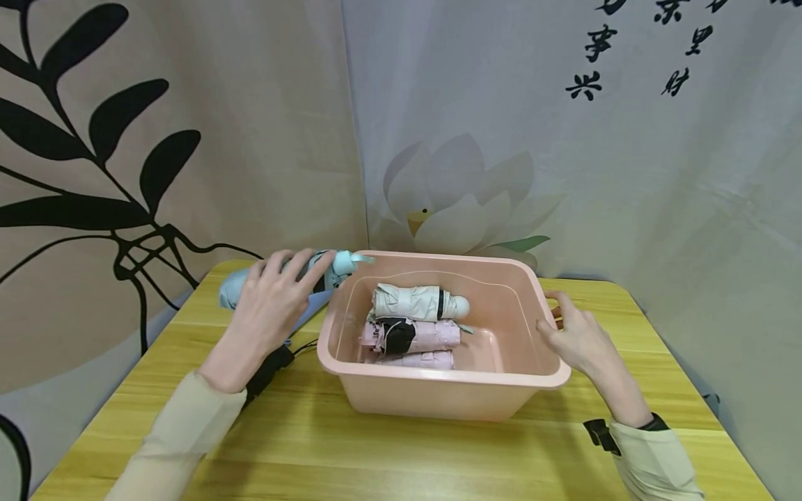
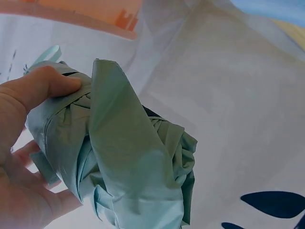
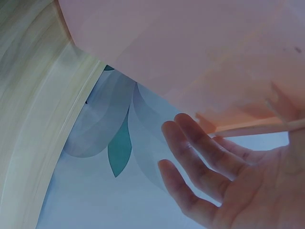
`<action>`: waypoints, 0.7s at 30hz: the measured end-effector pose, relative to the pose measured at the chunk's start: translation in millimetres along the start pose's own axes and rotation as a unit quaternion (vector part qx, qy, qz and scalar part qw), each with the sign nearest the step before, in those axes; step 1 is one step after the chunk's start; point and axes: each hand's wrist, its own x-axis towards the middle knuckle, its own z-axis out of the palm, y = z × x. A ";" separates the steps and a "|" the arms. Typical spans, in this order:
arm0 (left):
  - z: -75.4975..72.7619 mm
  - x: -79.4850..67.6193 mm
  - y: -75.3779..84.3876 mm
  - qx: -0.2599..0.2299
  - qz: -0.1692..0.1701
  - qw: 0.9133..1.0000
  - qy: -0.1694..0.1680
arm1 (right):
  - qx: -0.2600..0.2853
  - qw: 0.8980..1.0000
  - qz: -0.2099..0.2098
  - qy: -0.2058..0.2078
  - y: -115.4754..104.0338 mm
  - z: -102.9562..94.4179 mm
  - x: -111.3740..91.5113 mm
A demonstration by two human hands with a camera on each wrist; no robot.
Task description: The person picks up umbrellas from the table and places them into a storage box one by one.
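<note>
My left hand (image 1: 276, 296) grips a light teal folded umbrella (image 2: 138, 167) at the left of the tub, thumb on one side and fingers round the other. Its loose fabric bulges out, and a pale strap loop (image 2: 50, 53) shows at one end. My right hand (image 1: 579, 334) holds the right rim of the pink plastic tub (image 1: 438, 396), its fingers below the rim in the right wrist view. Inside the tub lie a white folded umbrella (image 1: 407, 303), a pale pink one (image 1: 438, 335) with a black part, and another pale pink one (image 1: 420, 360) partly hidden by the front wall.
On the wooden table (image 1: 376, 459), left of the tub, lie a blue item (image 1: 315, 306) and a black item (image 1: 272, 369) with a cord, both partly hidden by my left arm. Printed curtains (image 1: 658, 195) hang behind the table.
</note>
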 end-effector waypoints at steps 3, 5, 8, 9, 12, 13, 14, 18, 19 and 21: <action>-0.9 7.2 2.4 0.012 0.012 1.000 0.003 | -0.001 1.000 -0.002 0.002 -0.3 -0.1 0.1; -1.0 11.7 4.1 0.022 0.020 1.000 0.009 | -0.003 1.000 -0.001 0.003 -0.3 -0.1 0.0; -0.1 17.8 7.0 0.027 0.030 0.999 0.016 | -0.003 1.000 0.000 0.003 0.0 0.1 0.0; 0.1 19.6 8.0 0.027 0.033 0.999 0.018 | -0.003 1.000 0.001 0.003 0.0 0.2 0.0; 0.9 24.7 10.7 0.025 0.041 0.999 0.021 | -0.003 1.000 0.001 0.002 0.3 0.6 0.0; 0.9 26.3 11.6 0.023 0.043 0.999 0.020 | -0.002 1.000 0.000 0.002 0.3 0.6 0.0; 0.9 27.9 12.5 0.023 0.046 0.998 0.021 | -0.002 1.000 -0.001 0.003 0.2 0.8 -0.1; 0.7 34.1 16.2 0.018 0.058 0.998 0.024 | 0.000 1.000 -0.002 0.005 0.1 0.7 -0.1; 0.8 35.7 17.1 0.018 0.062 0.998 0.025 | 0.000 1.000 -0.002 0.005 0.0 0.7 -0.1; 1.0 38.9 19.1 0.021 0.072 0.997 0.029 | 0.000 1.000 -0.001 0.005 0.0 0.5 0.0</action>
